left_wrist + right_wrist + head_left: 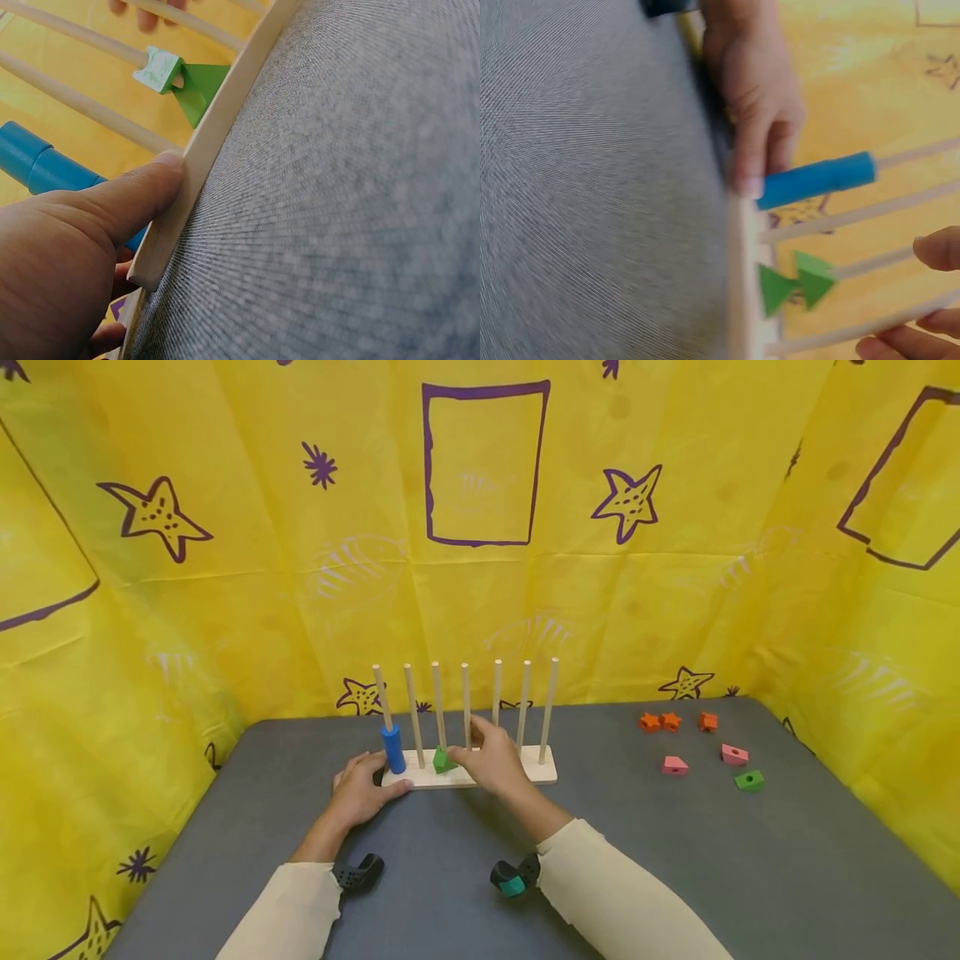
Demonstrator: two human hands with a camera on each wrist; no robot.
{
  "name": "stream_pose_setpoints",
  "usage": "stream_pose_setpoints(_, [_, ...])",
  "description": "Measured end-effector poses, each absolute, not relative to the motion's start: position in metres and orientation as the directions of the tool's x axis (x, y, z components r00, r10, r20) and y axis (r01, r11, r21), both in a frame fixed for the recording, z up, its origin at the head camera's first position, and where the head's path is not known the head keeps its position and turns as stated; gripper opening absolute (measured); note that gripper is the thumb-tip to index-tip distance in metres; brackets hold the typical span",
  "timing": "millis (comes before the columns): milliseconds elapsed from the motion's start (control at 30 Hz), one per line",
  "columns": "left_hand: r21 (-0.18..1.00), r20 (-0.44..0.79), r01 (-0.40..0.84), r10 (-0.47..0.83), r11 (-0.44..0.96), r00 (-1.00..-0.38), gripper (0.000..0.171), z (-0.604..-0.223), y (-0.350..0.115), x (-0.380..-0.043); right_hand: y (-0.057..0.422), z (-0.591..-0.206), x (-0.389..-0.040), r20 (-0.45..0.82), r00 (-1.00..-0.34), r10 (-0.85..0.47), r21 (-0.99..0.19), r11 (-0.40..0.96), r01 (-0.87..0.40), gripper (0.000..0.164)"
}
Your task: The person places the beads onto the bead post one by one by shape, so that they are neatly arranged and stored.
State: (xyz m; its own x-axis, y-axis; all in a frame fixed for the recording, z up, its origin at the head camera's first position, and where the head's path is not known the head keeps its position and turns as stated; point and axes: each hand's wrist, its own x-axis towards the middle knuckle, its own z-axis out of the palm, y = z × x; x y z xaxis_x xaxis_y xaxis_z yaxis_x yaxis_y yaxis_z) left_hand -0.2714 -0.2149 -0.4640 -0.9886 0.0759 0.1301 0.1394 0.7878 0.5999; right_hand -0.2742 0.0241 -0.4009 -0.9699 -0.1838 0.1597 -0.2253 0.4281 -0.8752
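A wooden peg stand [457, 779] with several upright pegs sits on the table. Blue cylinders [41, 161] are stacked on its leftmost peg. Low on the third peg are two green triangular blocks [814, 281], set at differing angles. My left hand [362, 789] grips the left end of the base, thumb along its front edge and fingers behind. Beside the third and fourth pegs is my right hand [491, 760], its thumb and fingers spread apart with no block between them. In the right wrist view, its fingertips [904, 341] overlap the fourth peg.
To the right lie orange star-shaped blocks [670, 722], another orange block [707, 722], two pink blocks [735, 754] and a green block [748, 780]. A yellow patterned cloth [480, 593] hangs behind the grey table [630, 827]. Each wrist wears a dark strapped device [513, 877].
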Motion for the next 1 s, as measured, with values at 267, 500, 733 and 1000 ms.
stream_pose_setpoints(267, [0.595, 0.139, 0.146, 0.078, 0.790, -0.987, 0.069, -0.461, -0.216, -0.271, 0.051, -0.362, -0.254, 0.271, -0.932, -0.239, -0.865, 0.365, -0.345, 0.058])
stream_pose_setpoints(500, [0.587, 0.126, 0.140, 0.081, 0.798, -0.989, 0.072, -0.464, -0.217, -0.271, 0.090, -0.335, -0.236, 0.435, -0.871, -0.227, -0.808, 0.328, -0.489, 0.055])
stream_pose_setpoints(733, [0.587, 0.122, 0.126, 0.066, 0.800, -0.990, 0.070, -0.464, -0.218, -0.270, 0.135, -0.321, -0.225, 0.531, -0.828, -0.180, -0.747, 0.363, -0.557, 0.054])
stream_pose_setpoints(1000, [0.600, 0.137, 0.151, 0.085, 0.786, -0.987, 0.067, -0.463, -0.215, -0.268, 0.190, -0.312, -0.211, 0.606, -0.794, -0.047, -0.687, 0.473, -0.552, 0.053])
